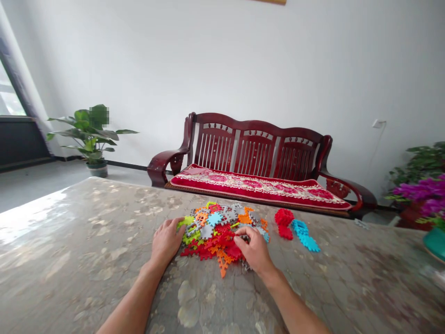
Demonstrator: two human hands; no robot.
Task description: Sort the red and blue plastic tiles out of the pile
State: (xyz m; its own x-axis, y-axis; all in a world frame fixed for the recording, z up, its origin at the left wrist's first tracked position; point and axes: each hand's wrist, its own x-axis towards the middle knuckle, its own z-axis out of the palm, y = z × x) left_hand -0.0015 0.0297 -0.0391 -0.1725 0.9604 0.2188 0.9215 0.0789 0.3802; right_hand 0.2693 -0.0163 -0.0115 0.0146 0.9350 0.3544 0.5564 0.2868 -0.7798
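A heap of toothed plastic interlocking building pieces point(208, 232) in red, orange, grey, blue and lime green lies on the table. At the heap's left edge rests my left hand point(168, 239), fingers stretched out and touching a lime green piece point(188, 221). My right hand point(255, 248) is over the right front of the heap, with thumb and forefinger closed on a red piece point(233, 246). An orange pointed piece point(223, 265) sticks out toward me. To the right stand joined red pieces point(284, 222) and joined light blue pieces point(306, 236), apart from the heap.
The table has a patterned, glossy cover point(114, 241). A small grey piece point(361, 224) lies farther right. A teal pot point(435, 243) with purple flowers stands at the right edge. Behind the table are a wooden bench point(257, 144) and a potted plant point(93, 134).
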